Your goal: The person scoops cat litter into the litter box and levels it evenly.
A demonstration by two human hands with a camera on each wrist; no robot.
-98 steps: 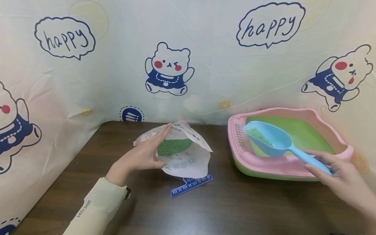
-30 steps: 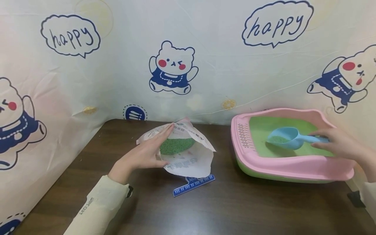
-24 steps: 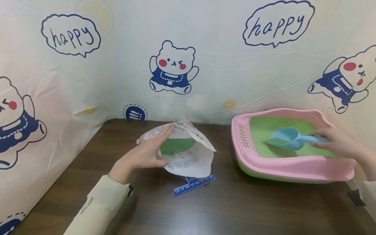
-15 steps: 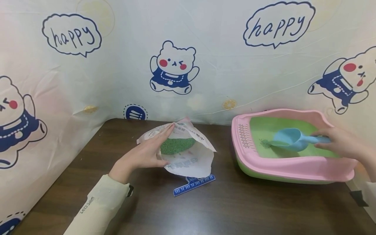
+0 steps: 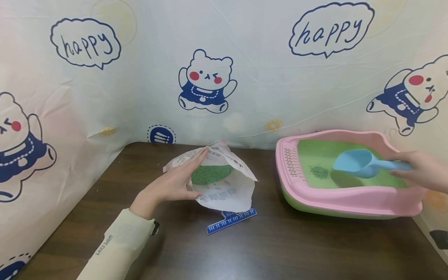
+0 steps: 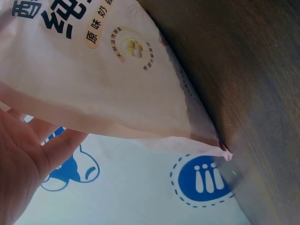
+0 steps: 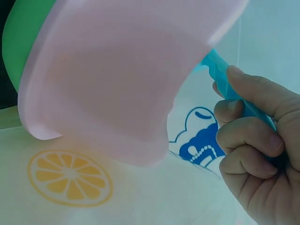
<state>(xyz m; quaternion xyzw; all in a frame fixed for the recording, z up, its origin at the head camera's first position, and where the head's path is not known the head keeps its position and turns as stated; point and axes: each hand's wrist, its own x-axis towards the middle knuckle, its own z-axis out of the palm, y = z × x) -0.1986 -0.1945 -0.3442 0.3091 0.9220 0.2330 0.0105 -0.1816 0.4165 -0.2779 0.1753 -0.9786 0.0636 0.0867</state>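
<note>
My right hand [image 5: 421,171] grips the handle of a light-blue scoop [image 5: 357,163], fingers curled round it in the right wrist view too. The scoop's bowl is above the green floor of a pink-rimmed litter box [image 5: 350,200], and no granules show in it. A small heap of green granules [image 5: 319,171] lies on that floor, left of the bowl. My left hand [image 5: 171,184] rests with straight fingers at the left side of a white paper bag's [image 5: 224,194] gaping mouth, thumb at its lower edge. Green granular litter [image 5: 211,174] shows inside the bag.
A blue clip with a piano-key pattern [image 5: 231,221] lies on the dark wooden table [image 5: 273,249], just in front of the bag. Behind the table hangs a printed cloth [image 5: 259,85] with bears on it. The litter box stands near the table's right edge.
The right hand brought the loaded scoop down into the litter box and tipped granules onto its floor. The scoop has since lifted and moved right. The left hand stays at the bag.
</note>
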